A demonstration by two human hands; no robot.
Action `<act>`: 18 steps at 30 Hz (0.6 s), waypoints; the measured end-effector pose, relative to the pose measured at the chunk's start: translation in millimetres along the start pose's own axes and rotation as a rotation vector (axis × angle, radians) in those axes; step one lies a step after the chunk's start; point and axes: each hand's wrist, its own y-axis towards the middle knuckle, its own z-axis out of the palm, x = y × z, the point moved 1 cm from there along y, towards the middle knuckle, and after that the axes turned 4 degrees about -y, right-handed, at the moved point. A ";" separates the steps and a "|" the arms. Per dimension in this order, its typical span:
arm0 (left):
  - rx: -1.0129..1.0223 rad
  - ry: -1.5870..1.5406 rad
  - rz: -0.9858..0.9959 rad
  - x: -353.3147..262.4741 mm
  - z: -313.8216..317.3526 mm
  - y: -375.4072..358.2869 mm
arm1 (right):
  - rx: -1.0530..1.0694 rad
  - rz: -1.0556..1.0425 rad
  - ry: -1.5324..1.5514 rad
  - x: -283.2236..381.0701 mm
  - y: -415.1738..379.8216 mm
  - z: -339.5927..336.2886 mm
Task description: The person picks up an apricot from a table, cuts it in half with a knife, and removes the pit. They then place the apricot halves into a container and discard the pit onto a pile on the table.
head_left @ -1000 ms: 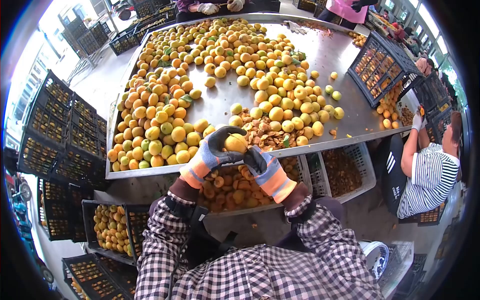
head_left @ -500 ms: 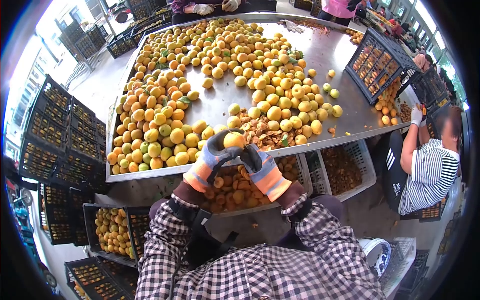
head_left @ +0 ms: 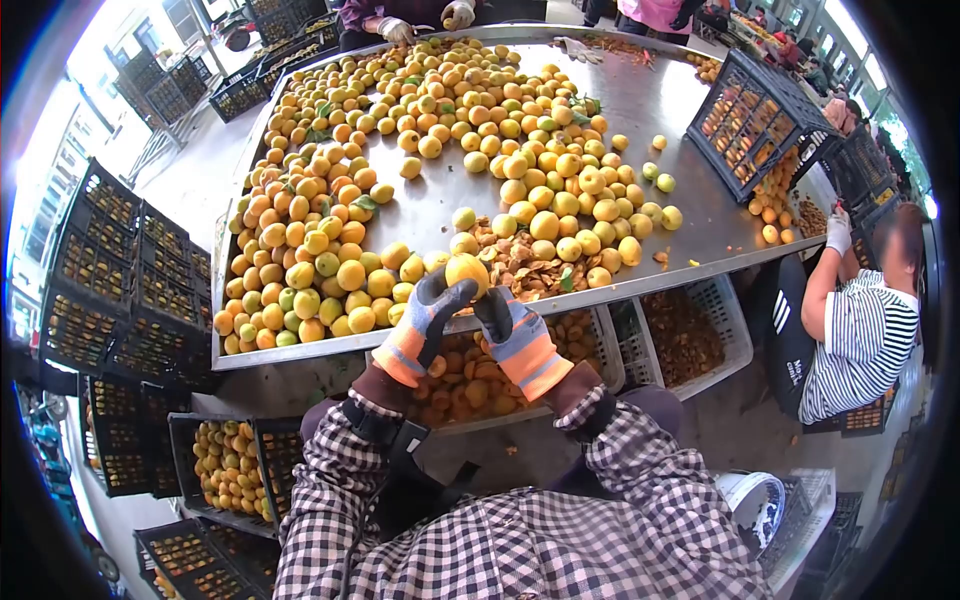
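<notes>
My left hand (head_left: pixel 432 312) and my right hand (head_left: pixel 503 318), both in orange and grey gloves, together hold one yellow apricot (head_left: pixel 467 271) by the fingertips just above the near edge of the steel table (head_left: pixel 440 200). A heap of whole apricots (head_left: pixel 310 240) lies on the table to the left. A pile of brown pits (head_left: pixel 525 262) sits just beyond the held fruit. Below my hands a white crate of halved apricots (head_left: pixel 480 380) stands under the table edge.
A second white crate of pits (head_left: pixel 690 340) stands to the right. A seated person in a striped shirt (head_left: pixel 860 340) works at the right end beside a tipped black crate (head_left: pixel 755 125). Stacked black crates of fruit (head_left: pixel 110 270) line the left. Other gloved hands (head_left: pixel 455 12) work at the far edge.
My hands have lifted the apricot slightly toward the table, and my left fingers have slid off its top so that more of the fruit shows.
</notes>
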 end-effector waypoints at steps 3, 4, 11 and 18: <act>-0.027 0.230 0.011 -10.9 12.4 -2.1 | -0.035 0.073 0.095 8.5 -0.4 1.0; -0.029 -0.110 -0.081 2.2 15.3 0.1 | -0.036 0.075 0.095 8.9 0.5 4.6; -0.058 -0.541 -0.203 16.4 13.5 0.9 | 0.046 0.184 0.061 18.5 8.0 -4.9; 0.097 0.111 0.088 10.1 -6.5 13.8 | 0.071 0.171 -0.039 7.7 14.0 -18.5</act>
